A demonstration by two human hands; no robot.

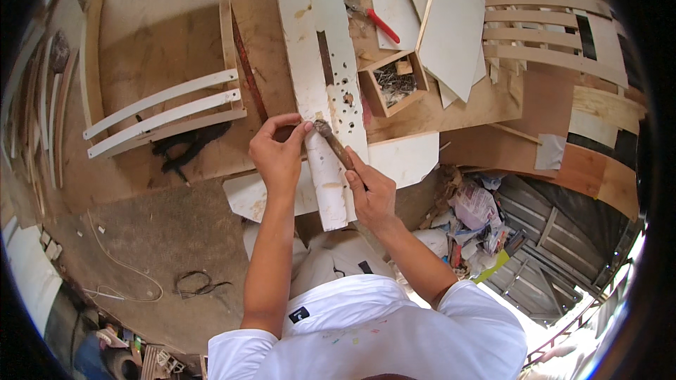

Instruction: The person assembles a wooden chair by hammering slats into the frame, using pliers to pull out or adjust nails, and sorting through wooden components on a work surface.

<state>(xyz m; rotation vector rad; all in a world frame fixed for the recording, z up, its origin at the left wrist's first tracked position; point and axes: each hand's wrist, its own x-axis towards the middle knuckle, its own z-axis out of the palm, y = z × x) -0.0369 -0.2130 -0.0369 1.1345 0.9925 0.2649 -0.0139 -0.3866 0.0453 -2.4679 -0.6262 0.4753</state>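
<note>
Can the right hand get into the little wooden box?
Probably yes: the box is close by, its top open, with nothing seen covering it. But the right hand holds a hammer, so picking things out would likely mean freeing it first.

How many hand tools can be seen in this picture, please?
2 that I can make out: the hammer in the right hand, and the red-handled pliers lying beyond the nail box. Others may be hidden.
</note>
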